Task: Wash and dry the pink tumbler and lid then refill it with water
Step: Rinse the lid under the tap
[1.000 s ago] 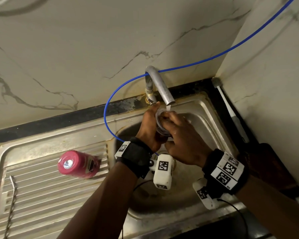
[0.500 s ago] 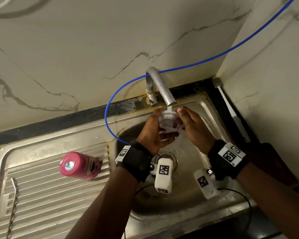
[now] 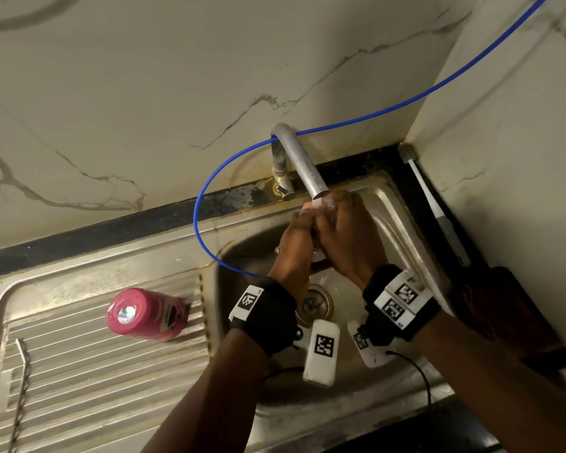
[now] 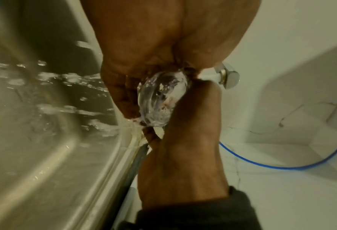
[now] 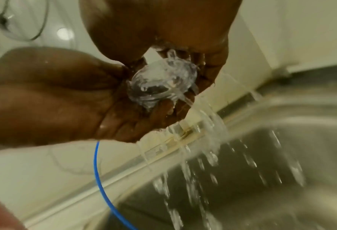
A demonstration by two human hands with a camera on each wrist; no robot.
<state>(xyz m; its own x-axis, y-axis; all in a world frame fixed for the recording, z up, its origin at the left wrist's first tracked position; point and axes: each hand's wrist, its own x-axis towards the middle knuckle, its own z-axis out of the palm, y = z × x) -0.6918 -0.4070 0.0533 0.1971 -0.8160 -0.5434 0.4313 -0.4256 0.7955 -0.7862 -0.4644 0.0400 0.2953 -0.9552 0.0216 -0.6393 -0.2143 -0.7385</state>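
Water is pouring from the tap (image 3: 303, 165) right onto the clear lid (image 4: 161, 99), which sits pinched between both hands just under the spout, a bit right of center in the head view. From up there you can barely see the lid at all, the hands cover it. The left hand (image 3: 294, 246) cups it from the left side with fingers curled up around the edge, and the right hand (image 3: 345, 233) wraps over it from the right, knuckles toward the camera. So both grips are closed tight on the lid, no gap between the two hands.

In the right wrist view the lid (image 5: 163, 80) is full of splashing water, and streams run off the fingers down into the sink basin (image 3: 389, 243) in the lower right of that frame.

The pink tumbler (image 3: 147, 315) is lying on its side on the ribbed drainboard (image 3: 95, 371), left of center in the head view, well apart from the hands, its base toward the camera.

Other stuff: a blue hose (image 3: 203, 207) loops from the upper right corner down behind the tap into the basin, a toothbrush (image 3: 435, 204) lies along the dark counter at the right, and a thin metal straw brush (image 3: 20, 387) rests at the far left of the drainboard.
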